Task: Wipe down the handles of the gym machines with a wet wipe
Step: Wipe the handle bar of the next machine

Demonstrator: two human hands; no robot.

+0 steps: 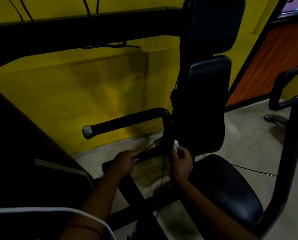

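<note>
Dim, underexposed wide-angle view with deep shadows, soft blur, curved edges.

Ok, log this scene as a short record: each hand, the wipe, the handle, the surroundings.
left hand: grips a low black bar
right hand: pinches the wet wipe
wet wipe: white, bunched, against the handle's upright section
handle: black bent tube, silver end cap, pointing left
surroundings: black seat pad at right, yellow wall behind
</note>
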